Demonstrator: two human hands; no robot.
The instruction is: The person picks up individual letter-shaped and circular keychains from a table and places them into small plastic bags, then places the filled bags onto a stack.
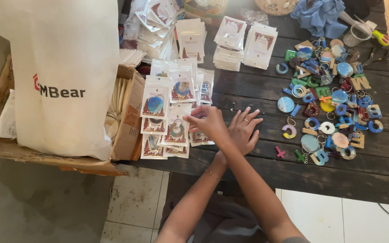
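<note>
Right hand: the right hand (208, 121) is crossed over to the left side and lies on top of the other arm. Its fingers are curled down on the edge of a carded keychain packet (178, 130). I cannot tell if they pinch it or only press on it.
Left hand: the left hand (244, 130) lies flat and open on the dark wooden table (248, 96), just right of the right hand and touching it at the wrist. The fingers are spread, one has a ring, and it holds nothing.
Packet: it lies in the spread of clear packets (169, 110), left of the middle of the table, where the packets overlap each other in rows.
Stacks: neat piles of empty card packets (244, 42) stand at the far side.
Loose pieces: a heap of coloured keychains (327, 101), letters and round discs, lies on the right, well apart from both hands.
Left edge: an open cardboard box (129, 112) stands just beside the spread, and a white cloth bag (64, 67) hangs over it.
Far right: a blue cloth (320, 15) and a clear plastic cup (356, 33).
Doing it well, in my judgement: hold the packet by its edge with light fingertips, not on the clear window, so that the neighbours do not slide. The crossed arms give little room, so move slowly and keep the flat hand quiet as a support.
</note>
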